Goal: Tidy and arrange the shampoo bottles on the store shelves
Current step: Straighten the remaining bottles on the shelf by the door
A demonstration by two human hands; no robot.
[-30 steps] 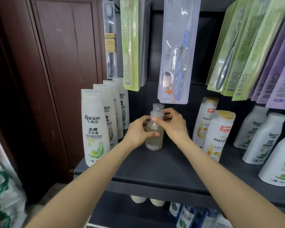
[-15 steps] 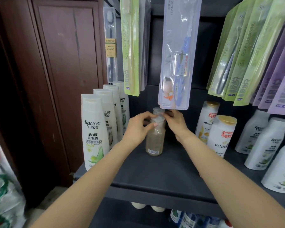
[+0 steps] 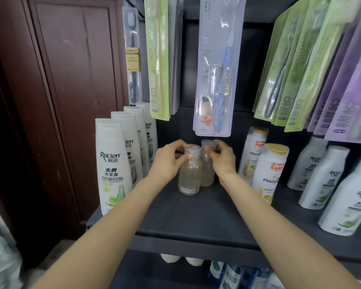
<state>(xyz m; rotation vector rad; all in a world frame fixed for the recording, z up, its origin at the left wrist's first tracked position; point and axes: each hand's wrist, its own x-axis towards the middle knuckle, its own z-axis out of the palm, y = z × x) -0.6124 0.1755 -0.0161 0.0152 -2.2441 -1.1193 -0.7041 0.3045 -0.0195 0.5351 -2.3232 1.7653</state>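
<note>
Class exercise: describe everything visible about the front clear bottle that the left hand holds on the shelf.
The small clear plastic bottle has a translucent cap, rounded shoulders and a cloudy beige liquid inside, with a barcode sticker near its base. It stands upright on the dark grey shelf, directly in front of a second similar bottle. The left hand grips its neck and cap.

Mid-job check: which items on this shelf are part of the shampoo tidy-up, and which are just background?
Job:
front clear bottle, gripped by left hand
back clear bottle, gripped by right hand
white Raclen bottles
Pantene bottles
shelf

Background:
hanging toothbrush packs
wooden door
</note>
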